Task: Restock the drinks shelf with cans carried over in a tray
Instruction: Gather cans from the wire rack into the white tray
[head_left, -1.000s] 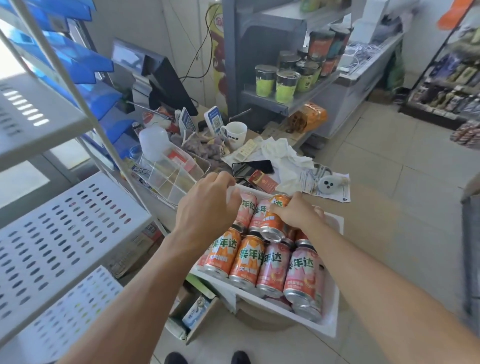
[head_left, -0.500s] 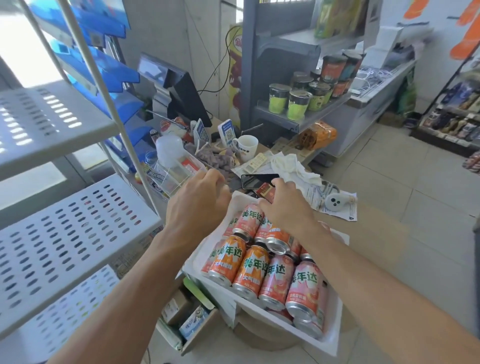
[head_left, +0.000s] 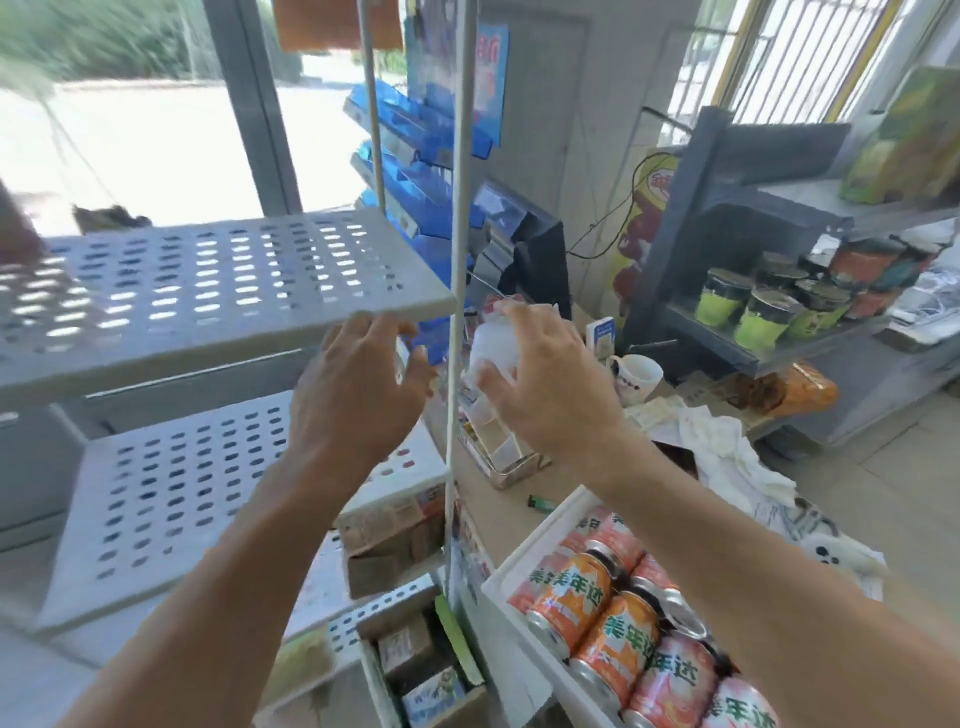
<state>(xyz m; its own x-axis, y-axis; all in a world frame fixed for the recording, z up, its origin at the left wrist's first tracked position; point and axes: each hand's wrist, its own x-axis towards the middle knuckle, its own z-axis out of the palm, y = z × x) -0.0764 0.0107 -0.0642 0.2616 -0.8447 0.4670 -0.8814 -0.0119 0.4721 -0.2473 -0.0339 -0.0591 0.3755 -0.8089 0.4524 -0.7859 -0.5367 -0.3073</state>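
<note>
Reaching up and away from the tray (head_left: 511, 558), both hands were raised in front of the perforated metal shelf (head_left: 218, 291), and neither had hold of a can. The left hand (head_left: 353, 395) hung just under the front right corner of the upper shelf board, fingers spread and loosely bent, empty. The right hand (head_left: 545, 384) was held beside it, on the other side of the shelf's upright post (head_left: 457, 260), fingers likewise parted and slightly curved; a pale, blurred bottle-like thing (head_left: 493, 345) showed behind its fingers, and whether the hand touched it could not be told.

The cans (head_left: 618, 629), orange and pink with green lettering, lay on their sides in the white tray at the lower right, well below the hands and under the right forearm. The tray sat at the edge of the counter (head_left: 511, 512), just right of the shelf's post. A lower shelf board (head_left: 171, 499) lay beneath the left forearm.

Farther back on the counter stood a white mug (head_left: 636, 376), a crumpled white cloth (head_left: 727, 447) and a clear plastic organiser (head_left: 498, 457). A grey rack (head_left: 737, 218) to the right carried green-labelled jars (head_left: 756, 322). Cardboard boxes (head_left: 395, 540) were stacked low beside the shelf.
</note>
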